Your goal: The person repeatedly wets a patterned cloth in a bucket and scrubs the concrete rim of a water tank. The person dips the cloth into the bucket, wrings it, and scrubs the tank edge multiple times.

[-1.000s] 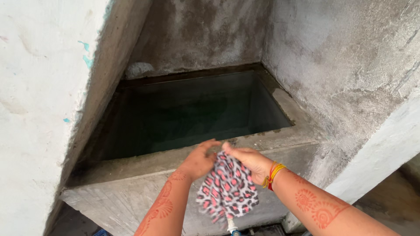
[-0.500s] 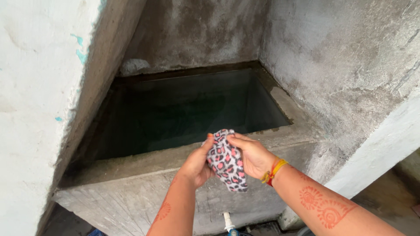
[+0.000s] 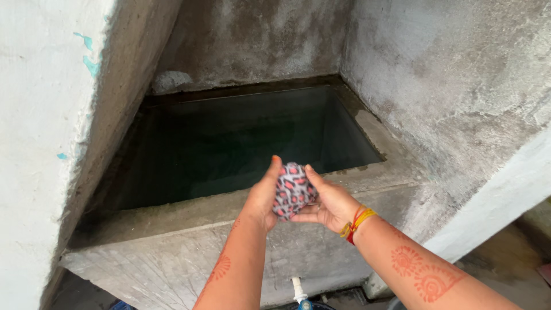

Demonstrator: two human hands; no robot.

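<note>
both hands pressed around a balled spotted cloth above the tank rim

through the head camera i saw both of my hands meeting just below the centre of the frame, with a small cloth (image 3: 292, 192) bunched into a tight ball between them. the cloth was pale grey with pink and dark spots. my left hand (image 3: 264, 198) was curled against its left side, fingers pointing up and wrapped close to the fabric. my right hand (image 3: 330, 204) cupped it from the right and underneath, palm partly open, thumb laid along the top of the ball. so both hands were half closed on the same cloth, pressing it from two sides.

the ball sat in front of the near concrete rim (image 3: 189, 221) of a rectangular water tank (image 3: 229, 143), whose dark water filled the middle of the frame. i could not tell whether the cloth touched the rim.

a red and yellow thread band (image 3: 356, 223) circled my right wrist, and reddish henna patterns (image 3: 422, 272) marked that forearm at lower right. rough grey walls (image 3: 447, 74) rose at upper right and behind the tank, and a whitewashed wall (image 3: 40, 115) with flecks of teal paint filled the left edge. a white tap (image 3: 297, 289) showed at the bottom centre, below the tank front.
</note>
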